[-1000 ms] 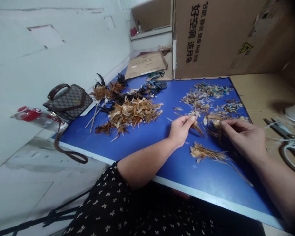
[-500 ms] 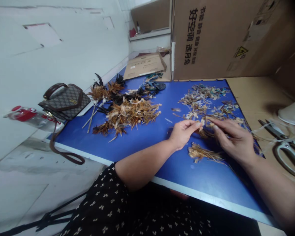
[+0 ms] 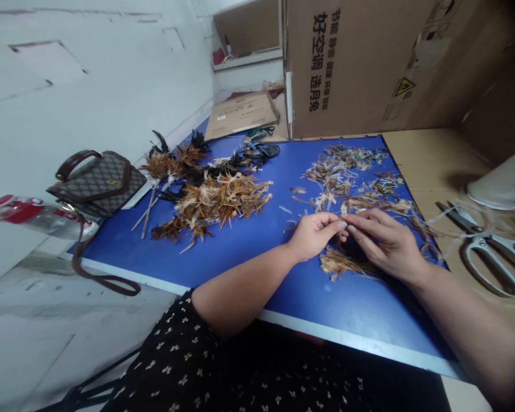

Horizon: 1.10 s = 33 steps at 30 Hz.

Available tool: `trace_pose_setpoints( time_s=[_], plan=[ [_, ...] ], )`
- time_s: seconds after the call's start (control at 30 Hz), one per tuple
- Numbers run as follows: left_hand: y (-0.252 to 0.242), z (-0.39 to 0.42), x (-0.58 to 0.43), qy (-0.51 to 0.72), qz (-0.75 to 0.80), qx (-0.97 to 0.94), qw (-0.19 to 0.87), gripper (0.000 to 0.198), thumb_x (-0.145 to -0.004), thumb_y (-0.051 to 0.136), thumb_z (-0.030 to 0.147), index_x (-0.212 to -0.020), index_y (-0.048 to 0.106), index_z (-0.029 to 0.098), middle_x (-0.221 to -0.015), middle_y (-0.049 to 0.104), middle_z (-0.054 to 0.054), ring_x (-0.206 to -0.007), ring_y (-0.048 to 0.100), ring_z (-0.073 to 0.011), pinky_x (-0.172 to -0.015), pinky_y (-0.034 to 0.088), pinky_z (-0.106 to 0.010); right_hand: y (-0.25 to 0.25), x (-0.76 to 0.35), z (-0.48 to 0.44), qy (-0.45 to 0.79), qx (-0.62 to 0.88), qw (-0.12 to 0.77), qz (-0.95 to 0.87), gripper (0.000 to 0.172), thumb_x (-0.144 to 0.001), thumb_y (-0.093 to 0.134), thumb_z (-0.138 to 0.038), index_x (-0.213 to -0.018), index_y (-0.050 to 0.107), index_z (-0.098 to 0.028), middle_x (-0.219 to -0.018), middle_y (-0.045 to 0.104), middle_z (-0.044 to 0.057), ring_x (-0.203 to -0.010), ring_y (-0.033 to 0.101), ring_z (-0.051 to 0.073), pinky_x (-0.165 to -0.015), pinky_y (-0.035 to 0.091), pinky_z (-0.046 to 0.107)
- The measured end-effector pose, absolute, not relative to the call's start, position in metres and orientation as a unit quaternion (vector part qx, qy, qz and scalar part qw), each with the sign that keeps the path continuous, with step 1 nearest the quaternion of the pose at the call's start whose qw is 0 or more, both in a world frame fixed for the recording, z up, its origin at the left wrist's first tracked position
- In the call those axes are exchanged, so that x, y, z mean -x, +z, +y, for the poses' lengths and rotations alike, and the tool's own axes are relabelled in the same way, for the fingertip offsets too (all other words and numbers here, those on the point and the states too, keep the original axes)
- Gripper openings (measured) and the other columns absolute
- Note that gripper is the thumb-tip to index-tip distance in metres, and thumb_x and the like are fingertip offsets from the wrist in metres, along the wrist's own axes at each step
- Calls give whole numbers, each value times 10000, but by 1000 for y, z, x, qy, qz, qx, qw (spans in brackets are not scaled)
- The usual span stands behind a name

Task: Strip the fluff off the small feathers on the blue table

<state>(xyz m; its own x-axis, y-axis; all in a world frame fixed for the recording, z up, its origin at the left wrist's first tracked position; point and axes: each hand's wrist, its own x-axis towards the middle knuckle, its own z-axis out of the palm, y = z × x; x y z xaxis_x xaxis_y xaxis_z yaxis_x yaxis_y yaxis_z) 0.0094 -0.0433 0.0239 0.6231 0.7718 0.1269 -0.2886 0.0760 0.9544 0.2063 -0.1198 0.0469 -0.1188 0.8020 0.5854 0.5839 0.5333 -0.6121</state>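
Note:
My left hand (image 3: 315, 236) and my right hand (image 3: 388, 240) meet fingertip to fingertip over the blue table (image 3: 240, 257). Both are closed in a pinch on a small brown feather (image 3: 344, 220), mostly covered by the fingers. Just below them lies a bunch of tan feathers (image 3: 339, 264), its stems running under my right hand. Behind my hands spreads a litter of loose feather scraps (image 3: 341, 166). To the left is a larger heap of brown feathers (image 3: 223, 197), with black feathers along its back.
Scissors (image 3: 483, 236) lie on cardboard at the right, near a white cylinder (image 3: 500, 186) and clear strands. A large cardboard box (image 3: 369, 74) stands behind. On the left are a patterned handbag (image 3: 103, 186) and a bottle (image 3: 38, 216). Flat cardboard (image 3: 242, 111) rests at the back.
My right hand has come closer to my left, and their fingertips now meet, covering more of the feather. The whole view has shifted slightly, so the surroundings sit further left.

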Motion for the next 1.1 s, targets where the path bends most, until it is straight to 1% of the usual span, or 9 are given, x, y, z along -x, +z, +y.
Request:
trace_pose_setpoints(
  time_s=[0.1, 0.27, 0.43, 0.53, 0.6, 0.77, 0.9, 1.0, 1.1],
  plan=[
    [24, -44, -9, 361, 214, -568, 708, 553, -825, 902, 688, -887, 760, 157, -838, 773, -63, -733, 693, -142, -798, 569, -335, 49, -206, -121, 88, 472, 479, -735, 335, -1063, 683, -344, -1363, 832, -340, -1114, 785, 104, -901, 774, 237, -808, 682, 404],
    [24, -43, -8, 351, 212, -566, 715, 569, -810, 911, 689, -864, 745, 148, -843, 776, -70, -735, 692, -139, -811, 565, -333, 49, -206, -121, 98, 453, 473, -750, 298, -1078, 661, -314, -1310, 849, -322, -1106, 788, 95, -875, 778, 205, -782, 666, 365],
    [20, -41, -9, 336, 221, -554, 729, 582, -781, 933, 681, -928, 768, 142, -850, 776, -67, -733, 685, -136, -797, 551, -328, 52, -206, -121, 87, 461, 475, -745, 195, -1056, 691, -319, -1154, 861, -319, -1069, 800, 87, -916, 785, 237, -818, 670, 407],
    [20, -40, -9, 319, 219, -554, 737, 585, -764, 950, 669, -919, 766, 136, -829, 765, -60, -712, 673, -128, -773, 541, -320, 56, -204, -122, 82, 453, 482, -746, 127, -1052, 700, -308, -1049, 826, -311, -1014, 798, 75, -892, 775, 246, -824, 662, 421],
    [19, -39, -9, 312, 214, -554, 741, 583, -751, 962, 658, -911, 763, 134, -814, 759, -51, -703, 671, -121, -772, 539, -314, 58, -203, -122, 88, 449, 478, -750, 109, -1056, 688, -304, -1019, 790, -305, -986, 793, 71, -879, 768, 252, -818, 653, 426],
    [17, -38, -9, 303, 206, -557, 745, 626, -728, 971, 666, -961, 766, 123, -840, 771, -53, -725, 691, -125, -798, 550, -317, 54, -207, -120, 84, 445, 460, -764, 82, -1062, 669, -265, -1036, 739, -299, -972, 772, 65, -882, 754, 253, -827, 632, 425],
    [16, -38, -8, 293, 208, -582, 730, 606, -770, 951, 655, -945, 746, 113, -844, 765, -56, -730, 686, -121, -807, 556, -317, 48, -208, -118, 81, 443, 460, -765, 97, -1067, 665, -275, -1031, 751, -303, -964, 776, 66, -876, 758, 256, -818, 640, 422],
    [16, -37, -8, 337, 221, -570, 716, 590, -784, 943, 646, -957, 746, 118, -845, 761, -46, -729, 682, -113, -800, 552, -304, 51, -209, -117, 45, 466, 454, -758, 106, -1075, 677, -305, -1085, 782, -294, -1017, 803, 65, -895, 771, 241, -844, 645, 398],
    [15, -34, -9, 377, 234, -535, 719, 607, -755, 959, 653, -964, 748, 124, -828, 756, -32, -712, 675, -107, -780, 551, -293, 62, -226, -115, 1, 508, 433, -745, 191, -1077, 691, -363, -1175, 808, -248, -1087, 825, 98, -931, 772, 236, -896, 624, 380]
  ],
)
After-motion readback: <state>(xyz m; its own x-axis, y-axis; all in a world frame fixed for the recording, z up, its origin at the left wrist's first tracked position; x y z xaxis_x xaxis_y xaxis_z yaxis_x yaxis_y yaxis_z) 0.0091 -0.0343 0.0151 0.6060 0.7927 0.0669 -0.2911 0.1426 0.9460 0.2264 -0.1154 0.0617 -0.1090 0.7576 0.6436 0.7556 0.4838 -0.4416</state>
